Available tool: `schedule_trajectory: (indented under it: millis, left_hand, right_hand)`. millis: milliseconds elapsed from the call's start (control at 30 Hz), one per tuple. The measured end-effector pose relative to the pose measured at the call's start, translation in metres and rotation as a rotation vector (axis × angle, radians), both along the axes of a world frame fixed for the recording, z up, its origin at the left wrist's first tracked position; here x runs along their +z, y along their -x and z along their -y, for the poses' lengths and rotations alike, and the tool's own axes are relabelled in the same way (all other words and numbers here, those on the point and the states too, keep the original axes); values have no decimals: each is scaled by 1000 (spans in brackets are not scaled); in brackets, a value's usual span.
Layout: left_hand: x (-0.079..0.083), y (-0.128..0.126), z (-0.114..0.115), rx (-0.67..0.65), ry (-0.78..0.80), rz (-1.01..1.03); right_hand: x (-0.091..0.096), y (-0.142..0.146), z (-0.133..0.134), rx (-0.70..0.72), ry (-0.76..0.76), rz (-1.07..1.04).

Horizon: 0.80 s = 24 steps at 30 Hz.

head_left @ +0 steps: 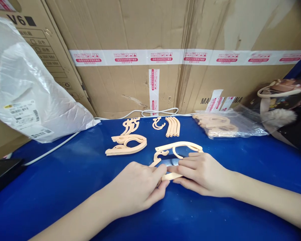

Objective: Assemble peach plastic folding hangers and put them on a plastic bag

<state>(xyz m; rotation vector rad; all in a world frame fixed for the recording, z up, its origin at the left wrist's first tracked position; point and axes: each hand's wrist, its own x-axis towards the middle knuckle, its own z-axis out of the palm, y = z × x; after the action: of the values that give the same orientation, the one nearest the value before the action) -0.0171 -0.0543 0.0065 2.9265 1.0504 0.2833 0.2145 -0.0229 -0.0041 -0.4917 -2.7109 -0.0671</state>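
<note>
While it rests on the blue desk point(65, 187), the peach plastic hanger point(170, 146) looks light, thin and stiff, likely to snap if bent hard; its lower bar seems the safest hold. Both hands meet there: the left hand point(137, 187) and right hand point(203, 174) each have their grip clamped on that bar, fingertips nearly touching. Beyond lie a stack of hangers point(126, 145), 1 loose hook point(158, 124), 4 curved strips point(173, 126) and a clear bag of parts point(223, 125).
</note>
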Motion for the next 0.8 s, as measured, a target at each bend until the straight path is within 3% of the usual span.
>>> schedule_trajectory:
  millis: [133,267,467,633,800]
  left_hand:
    - [2,0,-2,47,61,8]
    - [2,3,-4,88,13,41]
    - [4,4,-4,95,-89,108]
    - [3,5,-4,135,-124,139]
    - [1,7,-2,35,-72,147]
  right_hand:
    - [0,-1,0,-12,-146,-135]
    - [7,-5,-6,-149,-188,-282]
    - [7,-11,-23,-339,-20,-333]
    - [4,-12,-27,-313,75,-298]
    - [3,-11,-27,-320,83,-278]
